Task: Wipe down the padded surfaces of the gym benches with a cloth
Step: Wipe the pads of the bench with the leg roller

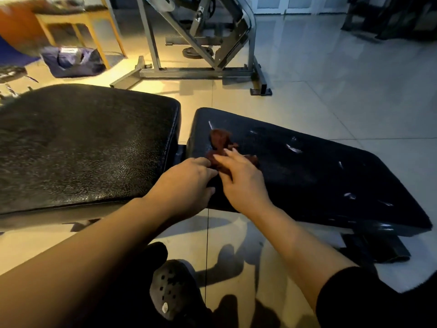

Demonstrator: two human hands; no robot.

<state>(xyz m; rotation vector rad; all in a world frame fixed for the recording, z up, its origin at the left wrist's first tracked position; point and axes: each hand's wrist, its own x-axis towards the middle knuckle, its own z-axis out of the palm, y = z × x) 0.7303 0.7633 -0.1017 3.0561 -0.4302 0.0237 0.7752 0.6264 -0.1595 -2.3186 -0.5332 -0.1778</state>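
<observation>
A black gym bench has two padded parts: a large grainy pad (78, 143) on the left and a smoother, scuffed pad (307, 176) on the right, with a narrow gap between them. A small reddish-brown cloth (221, 139) lies crumpled on the right pad near its left end. My left hand (186, 183) grips the cloth's near edge with curled fingers. My right hand (241, 178) lies on the cloth beside it, fingers extended and pressing it onto the pad. Part of the cloth is hidden under both hands.
A grey steel machine frame (196, 72) stands on the tiled floor behind the bench. A wooden chair (78, 22) and a dark blue bag (71, 61) are at the back left. My black perforated shoe (172, 290) is on the floor below the bench.
</observation>
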